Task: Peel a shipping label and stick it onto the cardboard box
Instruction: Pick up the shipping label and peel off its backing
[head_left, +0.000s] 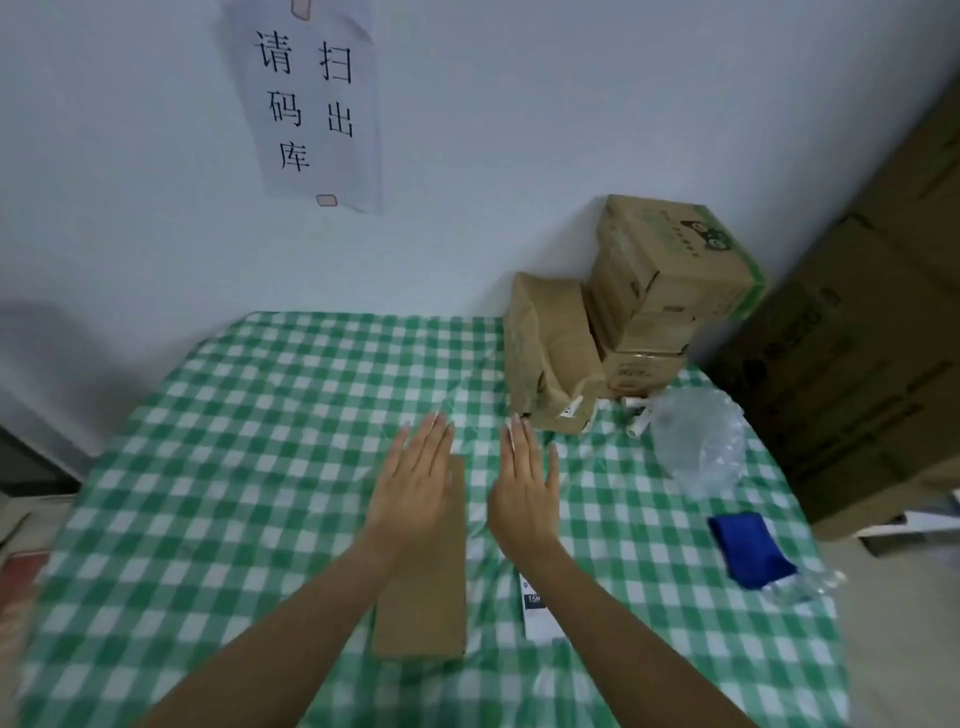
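Left hand (415, 488) is flat, released, over the box (423, 608). Right hand (524, 493), also released, is at its 3 o'clock, near the label (535, 618).

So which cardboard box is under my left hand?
The long flat box lying mid-table, beneath your left hand; the other boxes stand piled far back on the right.

Head view looks forward and down, close over the table (208, 467).

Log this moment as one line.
left hand: open, over cardboard box | right hand: open, empty | shipping label: flat on tablecloth beside box
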